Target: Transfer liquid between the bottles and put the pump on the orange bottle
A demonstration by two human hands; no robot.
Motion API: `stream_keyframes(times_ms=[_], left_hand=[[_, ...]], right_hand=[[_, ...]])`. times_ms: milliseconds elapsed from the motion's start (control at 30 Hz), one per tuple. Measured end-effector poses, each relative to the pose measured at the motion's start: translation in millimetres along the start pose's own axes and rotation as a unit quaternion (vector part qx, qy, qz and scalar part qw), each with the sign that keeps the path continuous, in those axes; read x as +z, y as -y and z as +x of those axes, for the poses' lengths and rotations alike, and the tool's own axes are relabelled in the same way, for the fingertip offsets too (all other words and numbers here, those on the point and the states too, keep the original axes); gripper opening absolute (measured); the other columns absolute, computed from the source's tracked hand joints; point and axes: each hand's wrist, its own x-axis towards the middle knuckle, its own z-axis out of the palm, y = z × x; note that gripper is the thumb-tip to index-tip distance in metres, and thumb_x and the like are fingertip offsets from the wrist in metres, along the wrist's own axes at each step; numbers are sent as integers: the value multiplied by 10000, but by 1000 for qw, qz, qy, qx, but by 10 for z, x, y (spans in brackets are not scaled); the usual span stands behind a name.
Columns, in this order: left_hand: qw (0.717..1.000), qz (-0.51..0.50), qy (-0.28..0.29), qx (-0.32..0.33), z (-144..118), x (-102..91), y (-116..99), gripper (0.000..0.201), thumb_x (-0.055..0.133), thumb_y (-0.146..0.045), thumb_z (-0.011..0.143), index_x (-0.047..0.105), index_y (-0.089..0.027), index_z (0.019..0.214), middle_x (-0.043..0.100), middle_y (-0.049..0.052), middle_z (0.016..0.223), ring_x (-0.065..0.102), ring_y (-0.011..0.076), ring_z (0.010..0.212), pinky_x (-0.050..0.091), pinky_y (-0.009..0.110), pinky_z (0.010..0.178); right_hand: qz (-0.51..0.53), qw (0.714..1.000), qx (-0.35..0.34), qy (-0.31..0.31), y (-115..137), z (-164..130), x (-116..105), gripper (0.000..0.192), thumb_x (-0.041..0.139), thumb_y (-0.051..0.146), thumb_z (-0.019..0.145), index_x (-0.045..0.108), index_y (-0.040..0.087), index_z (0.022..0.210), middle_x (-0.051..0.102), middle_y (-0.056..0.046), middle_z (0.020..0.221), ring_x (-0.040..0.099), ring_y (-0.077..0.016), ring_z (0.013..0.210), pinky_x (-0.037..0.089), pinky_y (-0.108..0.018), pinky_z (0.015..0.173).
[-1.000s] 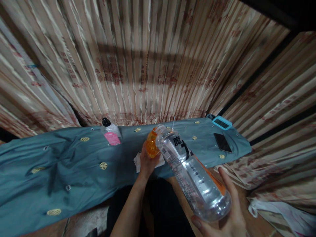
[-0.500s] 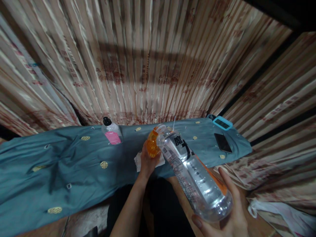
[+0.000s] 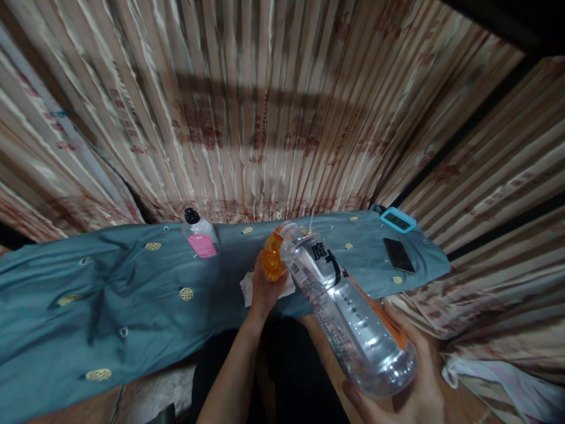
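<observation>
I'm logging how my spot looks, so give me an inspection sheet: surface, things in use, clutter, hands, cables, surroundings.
Surface: teal cloth, wrinkled at left, with yellow motifs.
Things in use: clear bottle, tilted, its neck at the orange bottle's; contact between them unclear.
Clutter: pink-labelled bottle standing at left; tissue by the left hand; phone and blue-framed clock at right.
Hands: left holds the orange bottle; right hand holds the clear bottle near its base.
Cables: nothing clearly seen.
Surroundings: pleated curtains behind and at right; white bag lower right.
</observation>
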Motion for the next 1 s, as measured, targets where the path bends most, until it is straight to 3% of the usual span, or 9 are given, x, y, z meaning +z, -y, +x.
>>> stream_keyframes(times_ms=[267, 667, 1000], left_hand=[[1000, -8, 9, -12, -9, -6, -9, 576, 726, -287, 739, 489, -199, 1257, 691, 82, 1117, 686, 251, 1030, 560, 378, 883], [1000, -13, -3, -1, -7, 1, -29, 624, 724, -287, 740, 479, -206, 1307, 686, 87, 1155, 689, 237, 1015, 562, 375, 893], [1000, -9, 3, -15, -13, -4, -31, 656, 728, -299, 737, 465, -189, 1328, 685, 88, 1133, 683, 239, 1030, 559, 369, 908]], right_hand=[[21, 993, 113, -23, 178, -19, 47, 820, 693, 570, 684, 447, 168, 1355, 528, -159, 1300, 522, -388, 1215, 434, -498, 951], [18, 995, 101, -21, 228, 28, 41, 790, 685, 565, 700, 451, 165, 1340, 534, -162, 1281, 478, -404, 1258, 412, -522, 958], [31, 992, 120, -22, 288, 39, 37, 758, 683, 550, 700, 441, 183, 1317, 550, -134, 1251, 503, -368, 1233, 426, -461, 932]])
